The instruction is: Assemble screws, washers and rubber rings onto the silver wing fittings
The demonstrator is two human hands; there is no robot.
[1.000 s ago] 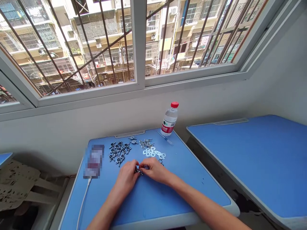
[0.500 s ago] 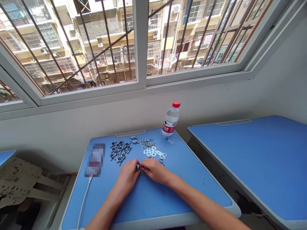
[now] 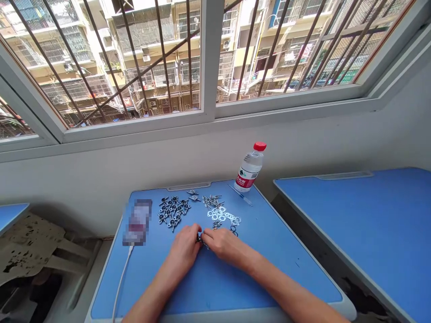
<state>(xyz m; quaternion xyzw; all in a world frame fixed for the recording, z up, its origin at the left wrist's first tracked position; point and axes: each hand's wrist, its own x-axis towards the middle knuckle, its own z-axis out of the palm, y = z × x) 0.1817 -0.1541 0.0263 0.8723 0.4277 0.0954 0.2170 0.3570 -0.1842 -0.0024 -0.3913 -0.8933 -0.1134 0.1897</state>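
My left hand (image 3: 185, 242) and my right hand (image 3: 222, 243) meet low over the blue table (image 3: 208, 287), fingertips close together. Both are closed on a small dark metal part (image 3: 199, 238), mostly hidden by the fingers. Just beyond the right hand lies a little heap of tiny metal pieces (image 3: 217, 224), with black rings (image 3: 233, 230) to its right. Flat silver plates (image 3: 222, 215) overlap behind them. A group of black-and-silver parts with thin arms (image 3: 173, 211) spreads beyond the left hand. Slim silver pieces (image 3: 212, 202) and two flatter silver parts (image 3: 194, 197) lie farther back.
A water bottle with a red cap (image 3: 249, 170) stands at the table's back right corner, a thin screwdriver-like tool (image 3: 240, 195) before it. On the left, a blurred-out phone (image 3: 138, 223) has a white cable (image 3: 121, 278). Another blue table (image 3: 357, 215) stands to the right, across a gap.
The camera view has shifted, so the table appears slightly farther right. My right hand has shifted a little, and the heap of tiny metal pieces shows more fully. Both hands keep the dark part.
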